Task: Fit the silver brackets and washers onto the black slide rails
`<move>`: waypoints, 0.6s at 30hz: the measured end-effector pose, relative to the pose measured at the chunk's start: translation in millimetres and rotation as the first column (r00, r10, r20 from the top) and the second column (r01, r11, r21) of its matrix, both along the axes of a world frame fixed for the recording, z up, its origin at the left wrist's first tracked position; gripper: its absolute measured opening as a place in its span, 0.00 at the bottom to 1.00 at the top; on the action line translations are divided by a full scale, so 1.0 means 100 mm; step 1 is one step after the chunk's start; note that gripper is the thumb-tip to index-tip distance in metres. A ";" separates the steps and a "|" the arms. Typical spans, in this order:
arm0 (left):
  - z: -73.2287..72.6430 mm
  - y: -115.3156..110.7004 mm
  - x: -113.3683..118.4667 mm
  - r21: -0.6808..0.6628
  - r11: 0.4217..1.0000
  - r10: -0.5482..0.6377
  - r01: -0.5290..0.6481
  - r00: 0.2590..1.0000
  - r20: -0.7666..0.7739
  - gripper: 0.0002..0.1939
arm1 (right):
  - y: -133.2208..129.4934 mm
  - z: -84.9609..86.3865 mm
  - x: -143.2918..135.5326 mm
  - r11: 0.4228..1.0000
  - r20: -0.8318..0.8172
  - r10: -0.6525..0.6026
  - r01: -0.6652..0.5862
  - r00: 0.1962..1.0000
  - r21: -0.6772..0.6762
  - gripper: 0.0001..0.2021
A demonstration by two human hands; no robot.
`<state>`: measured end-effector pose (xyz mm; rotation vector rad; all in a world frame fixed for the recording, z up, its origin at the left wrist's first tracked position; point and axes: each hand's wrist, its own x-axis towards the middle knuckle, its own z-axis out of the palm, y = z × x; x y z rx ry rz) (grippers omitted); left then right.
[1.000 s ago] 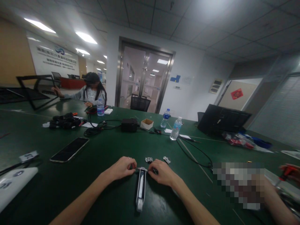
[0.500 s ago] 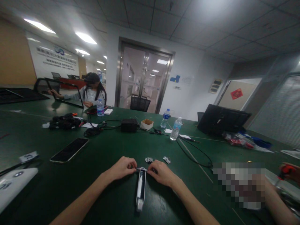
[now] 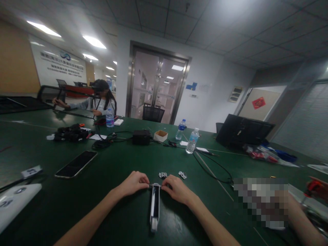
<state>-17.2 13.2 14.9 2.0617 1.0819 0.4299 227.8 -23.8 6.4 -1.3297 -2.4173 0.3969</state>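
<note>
A long, narrow white housing with a dark, hollow inside lies lengthwise in front of me, its pale block-shaped end toward me. At its far end, my left hand pinches the left side with thumb and fingers closed. Opposite it, my right hand is closed on the right side of that same end. Whether a small pin or tab sits between the fingertips is too small to tell. Just beyond my right hand are two small metal brackets, one partly behind the fingers and another farther right.
A phone lies left on the green table. Farther back are a black adapter, an open small box, cables and water bottles. Someone's hand is blurred at right; another person sits across, holding a dark frame.
The housing's near end has swung slightly right while my hands keep their place at its far end. Across the table, the person's dark frame has tipped lower.
</note>
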 end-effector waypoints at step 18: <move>-0.02 -0.02 0.04 -0.018 0.998 0.068 -0.068 0.997 0.024 0.13 | 0.03 -0.05 -0.01 1.000 -0.036 -0.030 0.029 0.999 -0.012 0.06</move>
